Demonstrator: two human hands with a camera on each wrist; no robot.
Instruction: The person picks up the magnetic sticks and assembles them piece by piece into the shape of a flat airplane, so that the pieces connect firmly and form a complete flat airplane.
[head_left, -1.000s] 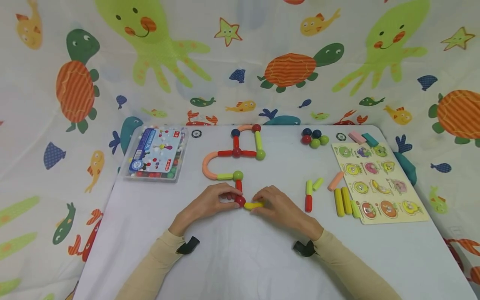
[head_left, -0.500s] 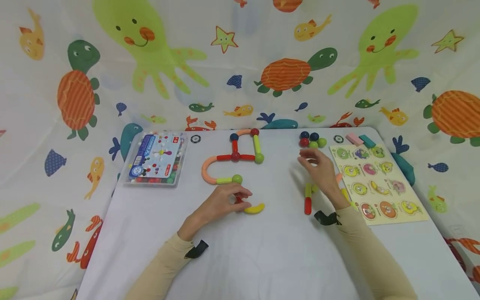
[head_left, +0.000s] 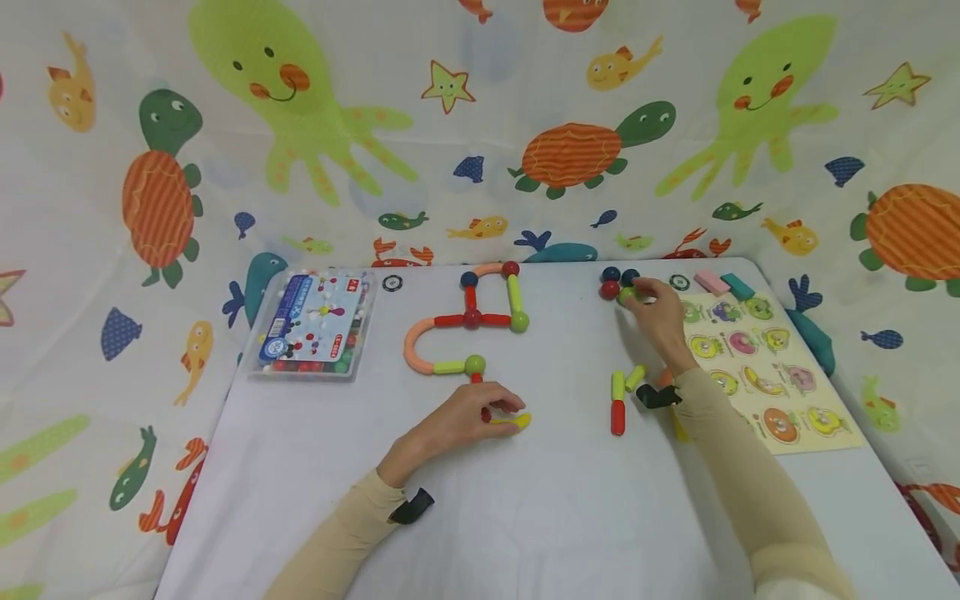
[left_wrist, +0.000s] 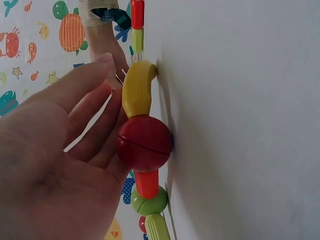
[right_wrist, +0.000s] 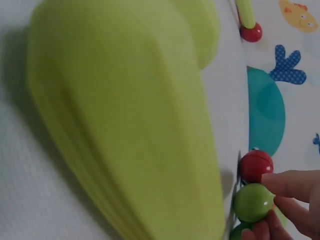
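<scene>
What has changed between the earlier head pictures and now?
The right hand has let go of the yellow curved piece and moved forward and right to the green balls; whether it grips one is unclear. The left hand stays by the red ball. The linked frame and the box lie as before.

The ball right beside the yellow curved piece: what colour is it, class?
Dark red. The ball shows best in the left wrist view.

Left hand [head_left: 459, 423] nearer, loosely cupped; right hand [head_left: 662, 323] farther forward, right arm [head_left: 738, 467] outstretched.
</scene>
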